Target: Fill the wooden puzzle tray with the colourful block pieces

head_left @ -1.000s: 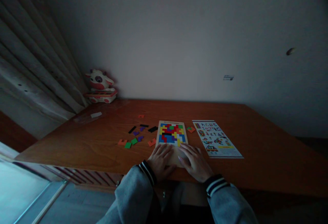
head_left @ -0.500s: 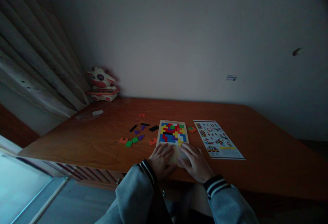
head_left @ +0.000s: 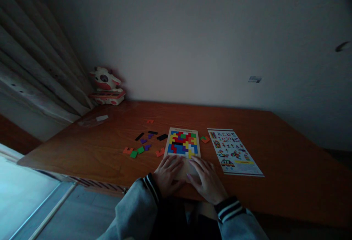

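Note:
A wooden puzzle board (head_left: 183, 129) lies flat on the table, its upper part filled with coloured block pieces and its lower part bare wood. My left hand (head_left: 168, 174) rests with fingers spread on the board's lower left side. On the lower right side lies my right hand (head_left: 206, 178), its fingers apart and nothing between them. Left of the board are loose pieces: orange (head_left: 160, 152), green (head_left: 140, 150), purple (head_left: 147, 147) and black (head_left: 162, 137). One orange and green cluster (head_left: 205, 139) sits just right of the board.
A printed pattern sheet (head_left: 235, 152) lies right of the board on the brown table (head_left: 286, 166). A cow-shaped toy (head_left: 106, 86) stands at the back left, near a curtain (head_left: 35, 56). A clear bag with a white label (head_left: 102, 118) lies in front of the toy.
The camera view has shifted slightly. Both hands stay on the lower part of the board, with little visible movement, and the pieces lie as before.

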